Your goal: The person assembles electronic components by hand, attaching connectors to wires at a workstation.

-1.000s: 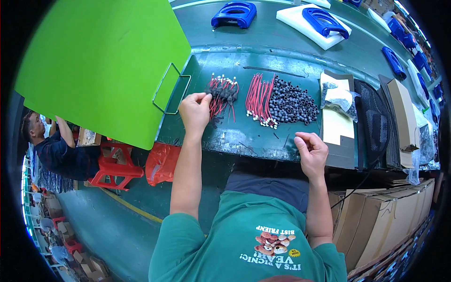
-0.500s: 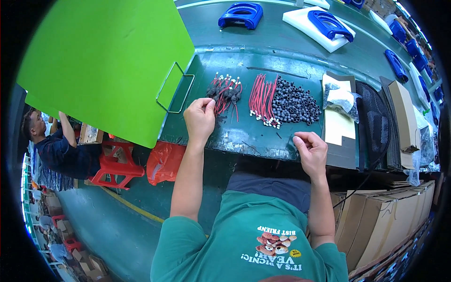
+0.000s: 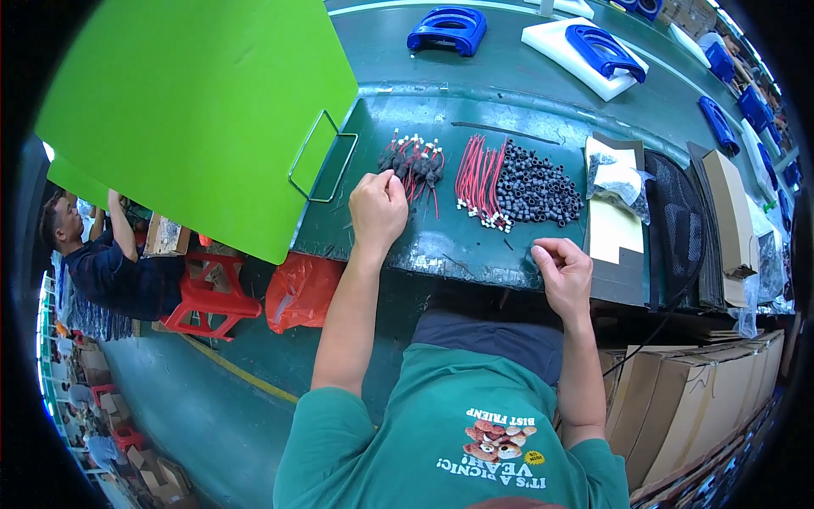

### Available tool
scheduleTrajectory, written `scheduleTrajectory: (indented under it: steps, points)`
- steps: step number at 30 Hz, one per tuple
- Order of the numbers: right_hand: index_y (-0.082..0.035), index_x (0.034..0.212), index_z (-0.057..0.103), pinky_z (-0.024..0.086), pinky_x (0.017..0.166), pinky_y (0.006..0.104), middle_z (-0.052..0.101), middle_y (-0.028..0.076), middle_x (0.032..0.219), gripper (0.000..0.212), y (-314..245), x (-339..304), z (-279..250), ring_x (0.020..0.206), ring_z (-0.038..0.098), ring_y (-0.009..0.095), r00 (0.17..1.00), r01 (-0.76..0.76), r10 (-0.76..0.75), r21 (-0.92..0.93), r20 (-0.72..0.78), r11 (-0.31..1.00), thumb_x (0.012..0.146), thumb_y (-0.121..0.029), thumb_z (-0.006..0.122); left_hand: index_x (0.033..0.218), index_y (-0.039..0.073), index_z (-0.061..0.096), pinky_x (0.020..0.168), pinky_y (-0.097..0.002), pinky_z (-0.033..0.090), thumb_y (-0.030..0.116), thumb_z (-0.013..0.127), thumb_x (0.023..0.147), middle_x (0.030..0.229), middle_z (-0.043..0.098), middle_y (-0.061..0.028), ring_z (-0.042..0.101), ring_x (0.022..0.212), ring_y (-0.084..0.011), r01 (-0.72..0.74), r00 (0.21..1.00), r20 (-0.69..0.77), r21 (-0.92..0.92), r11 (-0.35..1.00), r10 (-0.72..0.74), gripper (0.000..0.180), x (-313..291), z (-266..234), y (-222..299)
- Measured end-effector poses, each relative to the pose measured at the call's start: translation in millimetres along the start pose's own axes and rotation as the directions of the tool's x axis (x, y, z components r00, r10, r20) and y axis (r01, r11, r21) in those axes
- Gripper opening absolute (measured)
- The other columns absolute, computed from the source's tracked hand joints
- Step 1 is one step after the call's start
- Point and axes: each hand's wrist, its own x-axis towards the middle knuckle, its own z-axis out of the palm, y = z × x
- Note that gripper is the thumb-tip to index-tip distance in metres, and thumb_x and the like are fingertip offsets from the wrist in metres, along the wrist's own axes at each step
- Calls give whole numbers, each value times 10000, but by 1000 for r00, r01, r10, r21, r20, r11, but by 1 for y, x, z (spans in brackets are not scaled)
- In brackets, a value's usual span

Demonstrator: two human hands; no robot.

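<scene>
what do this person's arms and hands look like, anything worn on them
The left grip and right grip are bare hands without gloves; no watch or bracelet shows. The forearms are uncovered too. Short, plain green T-shirt sleeves cover the upper arms.

Green floor (image 3: 178, 382) spreads at 8 o'clock — a yellow line (image 3: 234, 369) crosses it. A red stool (image 3: 242, 297) stands at 9 o'clock; strip lights (image 3: 727, 13) glow at 2 o'clock.

There's your tabletop (image 3: 449, 242), glossy green and scuffed rough along its near edge! Your red wires (image 3: 481, 170) look smooth, plastic-coated; the black rings (image 3: 538, 182), dull plastic. Bright metal on that wire handle (image 3: 307, 143), shiny blue plastic on the frame (image 3: 448, 31), matt cloth on your shirt (image 3: 424, 416)!
</scene>
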Motion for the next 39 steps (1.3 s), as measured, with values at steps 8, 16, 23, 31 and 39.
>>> scheduleTrajectory:
  steps: [8, 16, 23, 31, 39]
  points:
    - [21, 811, 628, 355, 479, 189, 531, 19, 646, 96, -1, -3, 3, 525, 436, 45, 1000, 19, -18, 47, -9, 999, 763, -62, 622, 941, -22, 620, 451, -186, 405, 148, 511, 863, 652, 586, -28, 533, 541, -58, 354, 935, 111, -384, 853, -338, 216, -1, -19, 6]
    - [7, 1164, 485, 402, 548, 155, 570, 41, 886, 410, -36, -3, 33, 612, 479, 21, 968, -207, 75, 594, 240, 777, 774, -21, 609, 941, -38, 610, 486, -191, 434, 131, 507, 870, 681, 597, -46, 546, 558, -74, 432, 902, 339, -700, 569, -269, 210, -20, -52, 76]
    - [6, 943, 624, 420, 548, 180, 582, 58, 849, 168, -44, 1, 35, 629, 508, 56, 962, 19, -196, 670, 190, 742, 779, -28, 613, 942, -33, 610, 521, -190, 464, 115, 514, 867, 740, 611, -52, 567, 609, -73, 510, 829, 555, -707, 490, -64, 191, -45, -56, 111]
    - [0, 934, 615, 485, 612, 223, 578, 89, 918, 163, -45, -7, 31, 742, 560, 107, 981, -2, -140, 725, 135, 688, 772, -3, 601, 920, -37, 609, 555, -193, 485, 60, 537, 847, 750, 625, -56, 574, 620, -67, 552, 810, 582, -725, 412, -62, 142, -51, -47, 115]
    - [8, 829, 630, 457, 581, 204, 601, 61, 761, 86, -37, -5, 28, 650, 551, 93, 987, 138, -158, 547, -10, 826, 746, -11, 643, 940, -48, 600, 605, -207, 504, 49, 532, 847, 784, 624, -78, 609, 693, -102, 509, 820, 572, -718, 476, -13, 150, -54, -48, 122]
